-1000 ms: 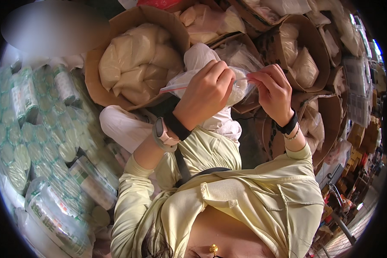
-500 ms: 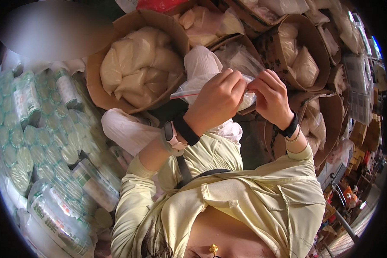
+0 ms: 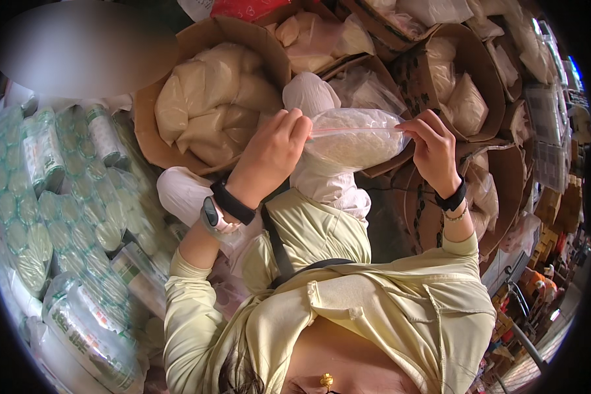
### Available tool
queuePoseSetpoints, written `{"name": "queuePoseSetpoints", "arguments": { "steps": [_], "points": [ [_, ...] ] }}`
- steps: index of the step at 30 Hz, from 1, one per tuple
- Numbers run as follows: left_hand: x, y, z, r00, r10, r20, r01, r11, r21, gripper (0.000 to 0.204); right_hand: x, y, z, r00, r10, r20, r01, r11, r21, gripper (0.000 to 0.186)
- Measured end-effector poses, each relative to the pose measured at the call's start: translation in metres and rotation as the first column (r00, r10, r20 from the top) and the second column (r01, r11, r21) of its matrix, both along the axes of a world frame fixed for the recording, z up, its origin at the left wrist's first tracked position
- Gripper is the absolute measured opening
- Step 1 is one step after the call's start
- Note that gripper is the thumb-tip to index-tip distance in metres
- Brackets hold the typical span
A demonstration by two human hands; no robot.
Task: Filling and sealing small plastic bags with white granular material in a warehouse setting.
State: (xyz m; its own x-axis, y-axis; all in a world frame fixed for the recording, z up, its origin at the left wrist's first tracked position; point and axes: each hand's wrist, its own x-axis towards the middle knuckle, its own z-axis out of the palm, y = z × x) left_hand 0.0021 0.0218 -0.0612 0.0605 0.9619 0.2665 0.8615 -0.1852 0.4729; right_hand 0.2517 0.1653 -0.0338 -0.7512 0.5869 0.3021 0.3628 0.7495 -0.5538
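Note:
Between my hands stretches a clear zip bag (image 3: 358,141) with a pinkish-red seal line, plump with pale whitish contents. My left hand (image 3: 276,148) pinches its left end, fingers closed. At the right end of the seal, my right hand (image 3: 435,148) grips the bag between thumb and fingers. The bag hangs over my lap, in front of an open cardboard box (image 3: 374,62) that holds more clear plastic bags. What exactly fills the bag I cannot make out.
At the far left stands a big cardboard box (image 3: 148,141) of filled beige bags. More open boxes (image 3: 486,62) with similar bags line the right. Plastic-wrapped packs of clear greenish containers (image 3: 79,217) pile up on the left. A metal bar (image 3: 526,341) lies lower right.
My hands have moved apart, the left one leftward and the right slightly right. The zip bag, bunched and partly hidden before, is now spread level between them with its seal line showing.

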Motion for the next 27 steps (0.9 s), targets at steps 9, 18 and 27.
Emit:
{"name": "queuePoseSetpoints", "arguments": {
  "steps": [9,18,27],
  "points": [
    [-0.001,-0.010,0.017,0.986,-0.037,0.164,0.032,0.999,0.030,0.015,-0.002,-0.003,0.008,0.996,0.057,0.066,-0.059,0.998,0.031,0.026],
    [0.049,0.006,0.026,0.970,-0.140,0.198,0.120,0.987,0.107,0.019,-0.022,-0.034,-0.040,0.976,0.064,-0.210,-0.036,0.990,0.135,0.023],
    [0.190,0.083,0.083,0.697,-0.578,0.425,0.486,0.816,0.312,0.020,0.123,-0.054,-0.002,0.585,-0.706,-0.398,0.807,0.552,0.208,0.020]
  ]
}}
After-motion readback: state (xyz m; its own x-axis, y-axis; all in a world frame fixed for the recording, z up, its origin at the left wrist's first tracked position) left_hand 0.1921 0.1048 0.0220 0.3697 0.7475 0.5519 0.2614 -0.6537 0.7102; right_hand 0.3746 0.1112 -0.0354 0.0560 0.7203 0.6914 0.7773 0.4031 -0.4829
